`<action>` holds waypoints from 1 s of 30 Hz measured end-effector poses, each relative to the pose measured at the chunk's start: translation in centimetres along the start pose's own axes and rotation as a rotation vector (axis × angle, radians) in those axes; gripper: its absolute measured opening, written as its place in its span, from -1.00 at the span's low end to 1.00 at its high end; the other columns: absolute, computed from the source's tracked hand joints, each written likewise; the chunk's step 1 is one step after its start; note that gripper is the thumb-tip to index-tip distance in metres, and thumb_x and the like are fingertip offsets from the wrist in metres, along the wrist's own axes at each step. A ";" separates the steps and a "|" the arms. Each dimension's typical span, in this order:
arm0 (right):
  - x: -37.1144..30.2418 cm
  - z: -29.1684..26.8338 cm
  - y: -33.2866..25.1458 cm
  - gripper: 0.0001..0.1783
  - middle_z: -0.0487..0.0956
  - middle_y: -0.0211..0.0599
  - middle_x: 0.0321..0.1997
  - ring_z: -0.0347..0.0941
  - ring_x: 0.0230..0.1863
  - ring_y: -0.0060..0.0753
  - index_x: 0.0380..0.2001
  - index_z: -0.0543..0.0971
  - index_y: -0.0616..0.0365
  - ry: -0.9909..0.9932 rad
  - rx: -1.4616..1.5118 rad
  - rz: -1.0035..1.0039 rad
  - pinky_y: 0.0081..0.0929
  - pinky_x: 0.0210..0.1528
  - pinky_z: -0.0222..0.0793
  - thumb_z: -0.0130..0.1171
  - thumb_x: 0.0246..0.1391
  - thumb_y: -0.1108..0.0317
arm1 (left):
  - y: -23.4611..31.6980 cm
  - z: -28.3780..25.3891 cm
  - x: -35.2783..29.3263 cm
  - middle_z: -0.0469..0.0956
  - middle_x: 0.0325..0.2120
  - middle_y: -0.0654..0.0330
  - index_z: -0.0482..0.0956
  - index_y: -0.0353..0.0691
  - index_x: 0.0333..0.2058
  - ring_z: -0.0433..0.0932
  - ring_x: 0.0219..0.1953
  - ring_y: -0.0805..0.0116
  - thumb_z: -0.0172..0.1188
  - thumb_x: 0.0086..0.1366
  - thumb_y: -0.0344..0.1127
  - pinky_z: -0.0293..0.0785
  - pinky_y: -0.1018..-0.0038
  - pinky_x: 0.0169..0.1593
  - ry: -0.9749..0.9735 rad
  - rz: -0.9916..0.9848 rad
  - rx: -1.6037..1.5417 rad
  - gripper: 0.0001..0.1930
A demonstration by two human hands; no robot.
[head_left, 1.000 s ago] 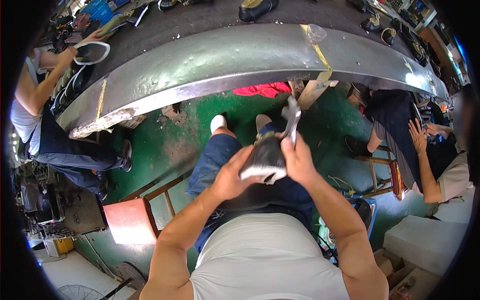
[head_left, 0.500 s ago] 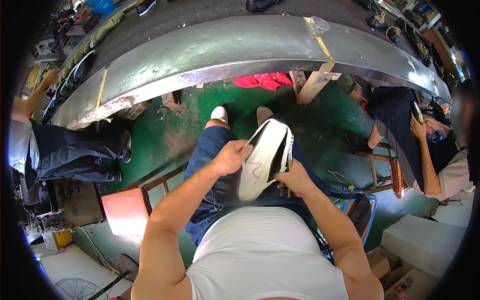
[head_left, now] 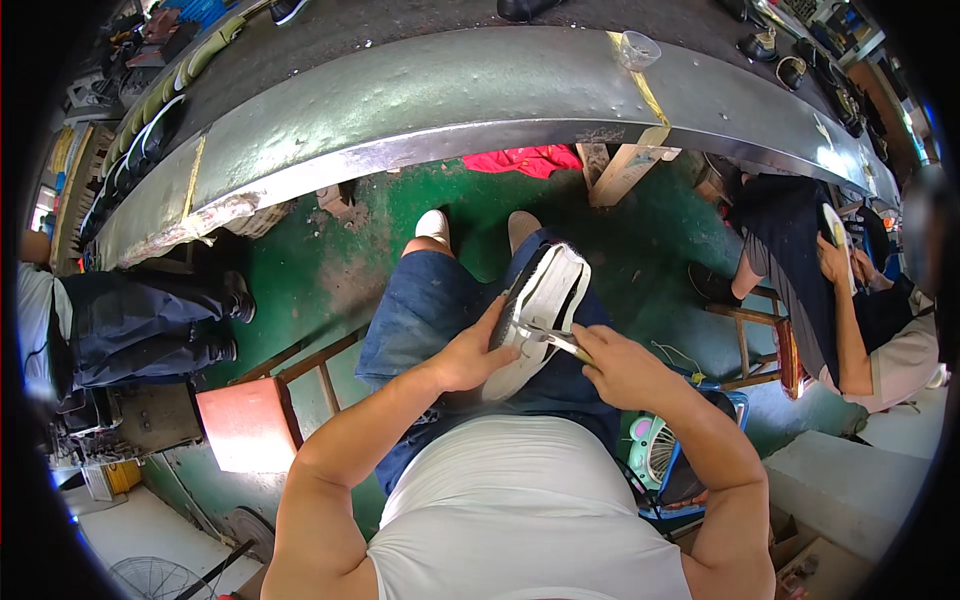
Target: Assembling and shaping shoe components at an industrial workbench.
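A shoe (head_left: 552, 285) rests on my lap with its white underside facing up and its dark upper at the edges. White strips of material run along its rim. My left hand (head_left: 468, 357) grips the shoe's left side, thumb on the white bottom and fingers around the dark side. In my right hand (head_left: 625, 368) is a pair of metal pincers (head_left: 545, 336). Their head reaches across the shoe's middle to its left edge, close to my left thumb. I cannot tell whether the jaws are touching the edge.
A metal-edged conveyor bench (head_left: 400, 90) curves across the front, with a clear plastic cup (head_left: 638, 50) on it. Co-workers sit at left and right; the right one holds a shoe (head_left: 833, 228). A red-topped stool (head_left: 245, 420) is at my left, a small green fan (head_left: 652, 445) at my right.
My right hand has come up over the shoe, laying the pincers across it. My left hand has let go of the rim strip and moved down onto the shoe's left side.
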State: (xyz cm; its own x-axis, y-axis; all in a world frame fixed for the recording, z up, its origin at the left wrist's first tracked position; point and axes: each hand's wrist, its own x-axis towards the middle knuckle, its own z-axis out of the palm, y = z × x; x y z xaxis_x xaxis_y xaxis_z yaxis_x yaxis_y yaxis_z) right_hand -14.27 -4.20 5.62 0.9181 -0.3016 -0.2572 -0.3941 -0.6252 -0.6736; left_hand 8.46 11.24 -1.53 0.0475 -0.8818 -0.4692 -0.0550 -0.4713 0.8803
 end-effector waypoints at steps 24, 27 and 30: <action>3.6 1.7 1.8 -0.53 0.53 0.04 -0.01 0.50 -0.04 0.17 0.09 0.37 0.27 0.118 -0.151 0.163 -0.04 -0.04 0.46 0.18 0.14 0.36 | -1.3 0.4 3.0 0.44 0.15 -0.22 0.34 -0.27 0.27 0.53 0.08 -0.16 -0.10 0.50 -0.21 0.48 0.24 0.14 0.503 0.283 0.408 -0.55; 2.8 3.7 3.9 -0.65 0.57 0.02 -0.08 0.54 -0.12 0.15 -0.01 0.45 0.24 0.189 -0.067 0.201 -0.06 -0.10 0.49 0.16 0.17 0.34 | -0.4 0.1 3.1 0.26 0.29 -0.18 0.17 -0.10 0.38 0.59 -0.04 -0.19 -0.06 0.47 -0.22 0.57 0.19 0.03 0.368 0.348 0.646 -0.46; 2.6 2.3 5.6 -0.76 0.58 0.02 -0.26 0.54 -0.23 0.12 -0.13 0.50 0.23 0.000 0.154 0.260 -0.14 -0.15 0.48 0.14 0.20 0.32 | 1.4 -0.5 3.3 0.13 0.35 -0.19 0.06 0.10 0.42 0.63 -0.21 -0.21 -0.06 0.46 -0.20 0.63 0.16 -0.10 0.144 0.209 0.807 -0.41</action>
State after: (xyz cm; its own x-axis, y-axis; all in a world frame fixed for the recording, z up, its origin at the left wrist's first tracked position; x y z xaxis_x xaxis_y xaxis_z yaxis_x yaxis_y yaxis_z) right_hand -14.02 -6.78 -0.41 0.7873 -0.4373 -0.4347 -0.6048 -0.4103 -0.6826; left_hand 9.02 7.73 -1.83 0.0806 -0.9674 -0.2402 -0.7693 -0.2136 0.6021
